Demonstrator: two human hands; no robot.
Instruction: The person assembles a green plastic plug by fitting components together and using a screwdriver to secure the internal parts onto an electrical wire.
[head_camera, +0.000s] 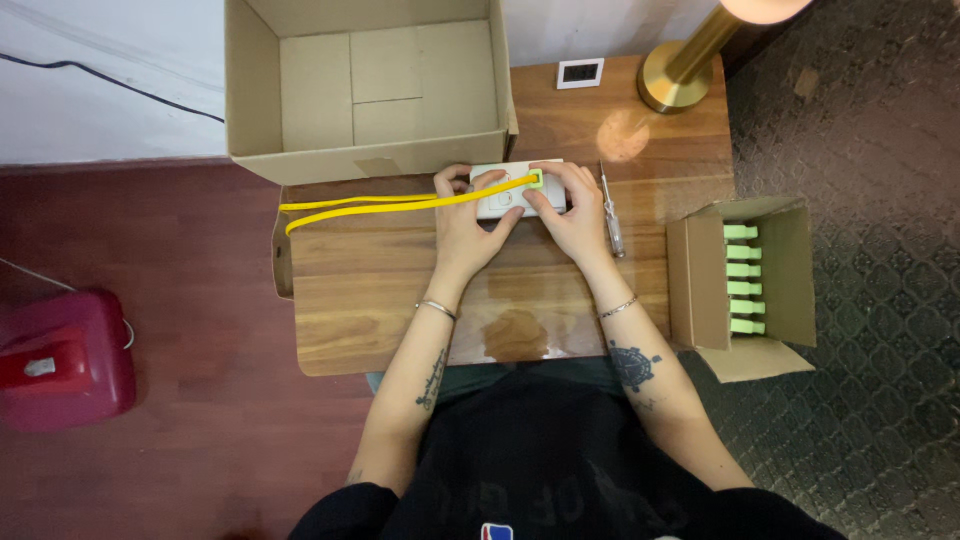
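— What is held, and where?

— A white socket block (515, 192) is pressed flat on the wooden surface (400, 290), just in front of the large open cardboard box (365, 85). The left hand (470, 215) is laid over its left end with fingers curled down on it; the right hand (570, 210) is closed over its right end. A green plug (536, 180) is seated at the block's top edge, and a yellow cable (370, 205) is led from it leftward across the surface.

— How much of the block can be made out?

— Only the middle strip; both ends are covered by the hands, and its face details cannot be read. How firmly the plug is seated cannot be told.

— And around it?

— A screwdriver (611, 215) is laid just beside the right hand. A smaller carton (740, 280) of green pieces (743, 285) is set off the surface's right edge. The brass lamp (690, 65) is cut off by the frame's top, and the red case (60, 360) on the floor is cropped at the left.
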